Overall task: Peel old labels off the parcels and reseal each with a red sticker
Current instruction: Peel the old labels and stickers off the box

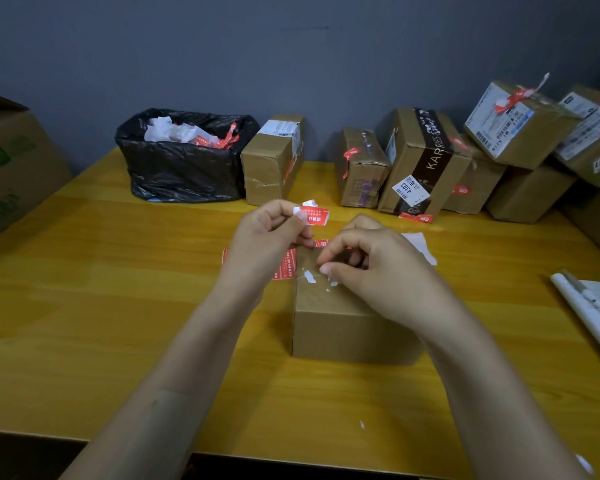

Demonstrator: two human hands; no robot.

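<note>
A plain grey-blue wall (291,57) stands behind a yellow wood-grain table (101,306) under dim light.

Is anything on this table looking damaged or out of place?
Yes. Torn white label scraps cling to the top of the near parcel, and a red sticker on the tilted far-right parcel hangs half peeled.

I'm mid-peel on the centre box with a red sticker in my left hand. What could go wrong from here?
1. The red sticker hangs free from the left hand in a fingertip grip and looks creased. It may fold onto itself or stick to the fingers.
2. White label scraps sit on the box top where the right hand is picking. A sticker pressed over them would likely hold poorly.
</note>
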